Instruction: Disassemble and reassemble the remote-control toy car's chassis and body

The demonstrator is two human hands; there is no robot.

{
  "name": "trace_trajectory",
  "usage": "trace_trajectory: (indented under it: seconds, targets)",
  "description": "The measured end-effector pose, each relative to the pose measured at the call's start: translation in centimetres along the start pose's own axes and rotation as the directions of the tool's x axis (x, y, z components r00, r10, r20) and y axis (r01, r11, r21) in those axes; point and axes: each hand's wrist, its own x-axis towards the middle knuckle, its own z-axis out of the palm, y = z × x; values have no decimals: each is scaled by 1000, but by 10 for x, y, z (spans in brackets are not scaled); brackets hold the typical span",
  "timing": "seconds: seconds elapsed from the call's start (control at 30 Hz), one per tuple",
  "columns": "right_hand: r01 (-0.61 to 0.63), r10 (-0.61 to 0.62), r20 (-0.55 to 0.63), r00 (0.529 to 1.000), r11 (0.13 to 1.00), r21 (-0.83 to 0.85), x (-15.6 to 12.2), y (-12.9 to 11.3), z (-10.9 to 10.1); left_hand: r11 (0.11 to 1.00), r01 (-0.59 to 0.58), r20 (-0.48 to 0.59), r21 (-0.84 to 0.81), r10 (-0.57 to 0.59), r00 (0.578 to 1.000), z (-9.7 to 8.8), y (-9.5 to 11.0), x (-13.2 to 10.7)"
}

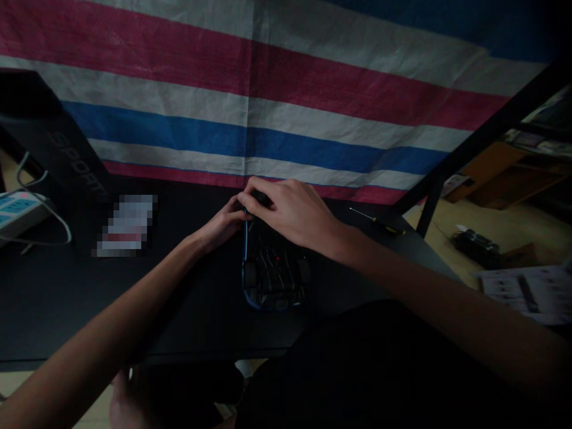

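Note:
A toy car point(274, 262) lies upside down on the black table, its dark underside up and its blue body showing along the edges. At the car's far left corner is my left hand point(226, 220), its fingers bent against the side. Over the far end reaches my right hand point(292, 205), with thumb and forefinger closed around a small black part point(261, 198), perhaps a wheel. Whether that part is attached to the car I cannot tell. Both hands' fingertips nearly meet there, and my right hand hides much of the car's far end.
A screwdriver point(378, 221) with a yellow-and-black handle lies to the right on the table point(192, 316). At left are a blurred-out flat item point(127, 226), a power strip point(20, 211) with a cable, and a dark box marked SPORT point(67, 149). A striped sheet point(268, 107) hangs behind.

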Motion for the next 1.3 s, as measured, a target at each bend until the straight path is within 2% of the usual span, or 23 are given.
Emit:
trace_trajectory:
  seconds: [0.07,0.13,0.27,0.47,0.63,0.73,0.97,1.13,1.3]
  targets:
    - [-31,31,13,999,999,-19,0,0,0,1000,16,-54,8,-16,998,2,2,-2]
    - [0,-1,17,1000,1000,23,1,2,1,1000,26,-89,11,-25,996,4,3,-4]
    - [97,-95,-17,995,988,119,2,7,5,1000,5,-82,0,-5,997,4,3,-4]
    - [142,-137,-63,989,987,76,1,5,6,1000,-14,-71,-4,14,997,-1,-2,1]
    - [156,-153,-84,985,987,31,1,6,6,1000,26,-71,-16,-27,997,0,-2,1]
    - [167,-161,-95,982,984,55,2,8,8,999,25,-88,-27,-27,996,3,1,-1]
    - [279,-263,-119,958,947,156,8,12,11,999,20,-106,-25,-23,994,5,5,-3]
    - [216,-201,-91,975,954,206,9,10,14,1000,11,-105,-25,-13,994,3,3,-1]
    - [127,-133,9,991,964,232,4,7,8,999,4,-74,-45,-7,997,6,6,-1]
